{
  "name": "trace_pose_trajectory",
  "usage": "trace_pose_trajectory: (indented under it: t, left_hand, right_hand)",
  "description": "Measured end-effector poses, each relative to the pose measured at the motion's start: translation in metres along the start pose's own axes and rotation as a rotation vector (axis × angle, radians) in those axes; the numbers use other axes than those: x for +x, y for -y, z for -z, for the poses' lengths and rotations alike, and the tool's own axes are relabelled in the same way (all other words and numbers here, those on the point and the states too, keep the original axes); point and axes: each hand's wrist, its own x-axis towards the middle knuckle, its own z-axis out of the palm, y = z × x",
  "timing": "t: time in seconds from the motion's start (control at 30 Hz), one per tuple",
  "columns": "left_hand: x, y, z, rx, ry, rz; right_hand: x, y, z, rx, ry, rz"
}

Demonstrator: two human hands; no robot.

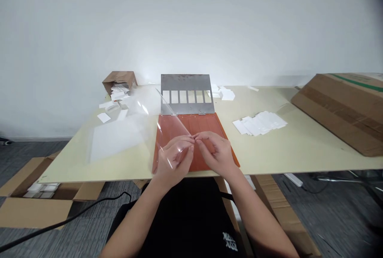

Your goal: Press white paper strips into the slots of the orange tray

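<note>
A clear plastic sheet (143, 106) is held up at its corner over the red board (197, 124). My left hand (176, 156) pinches the sheet, part of which lies over its fingers. Touching it at the fingertips, my right hand (217, 150) pinches the same corner. Hinged to the board's back edge, a grey metal plate (188, 81) with a row of rectangular openings stands raised. More clear film (115, 136) lies on the table to the left.
White cards (260, 123) lie fanned on the right of the table (299, 158). A small cardboard box (120, 76) with white pieces stands back left. A large carton (344, 110) is at the right. An open box (24, 210) sits on the floor, left.
</note>
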Motion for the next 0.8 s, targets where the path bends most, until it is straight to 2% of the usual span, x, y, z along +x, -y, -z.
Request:
trace_pose_trajectory:
  t: [0.1,0.2,0.33,0.43,0.5,0.63,0.8]
  left_hand:
    - [-0.001,-0.002,0.0,-0.008,0.033,0.027]
    - [-0.007,-0.004,-0.007,-0.024,0.032,0.117]
    - [-0.024,-0.005,-0.028,-0.129,0.08,0.285]
    - [-0.043,-0.005,-0.046,-0.177,0.133,0.372]
    - [-0.057,-0.006,-0.057,-0.225,0.18,0.442]
    - [-0.086,-0.013,-0.073,-0.306,0.271,0.588]
    - [-0.116,-0.025,-0.079,-0.336,0.353,0.72]
  right_hand:
    - [-0.001,-0.005,0.003,0.028,0.02,-0.074]
    - [-0.001,-0.015,0.008,0.032,-0.004,-0.179]
    - [-0.002,-0.036,0.025,0.003,-0.052,-0.289]
    - [0.002,-0.062,0.045,-0.027,-0.062,-0.289]
    - [0.009,-0.082,0.06,-0.136,0.005,-0.252]
    - [0.032,-0.128,0.079,-0.209,0.135,-0.236]
    - [0.06,-0.185,0.072,-0.276,0.293,-0.183]
